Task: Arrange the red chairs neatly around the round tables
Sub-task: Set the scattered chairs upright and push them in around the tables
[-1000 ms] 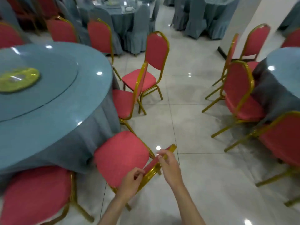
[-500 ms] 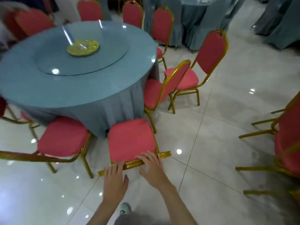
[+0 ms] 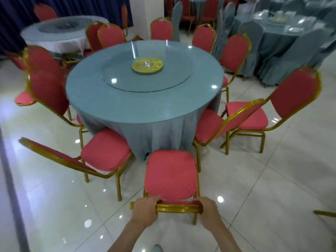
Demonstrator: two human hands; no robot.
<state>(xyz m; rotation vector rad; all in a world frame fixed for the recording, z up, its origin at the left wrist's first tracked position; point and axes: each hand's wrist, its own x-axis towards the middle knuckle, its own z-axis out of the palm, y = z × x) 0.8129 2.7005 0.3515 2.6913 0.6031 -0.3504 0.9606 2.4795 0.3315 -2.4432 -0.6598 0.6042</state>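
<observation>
A red chair with a gold frame [image 3: 171,177] stands directly in front of me, its seat facing the round table [image 3: 145,99] draped in blue-grey cloth. My left hand [image 3: 145,210] grips the left end of its gold backrest top, and my right hand [image 3: 209,211] grips the right end. The seat's front edge lies close to the tablecloth. Several more red chairs ring the table: one to the left [image 3: 101,155], one to the right [image 3: 212,128] and one further right [image 3: 272,113], standing back from the table.
A glass turntable with a yellow disc [image 3: 147,65] sits on the table. Another round table in white cloth [image 3: 54,37] stands at the back left, and tables with grey-covered chairs [image 3: 283,44] at the back right. A white pillar [image 3: 145,15] rises behind. Glossy tiled floor lies all around.
The view has swung so that the table is straight ahead. My hands went from flat on the backrest to gripping its two ends, and the chair now faces the table squarely.
</observation>
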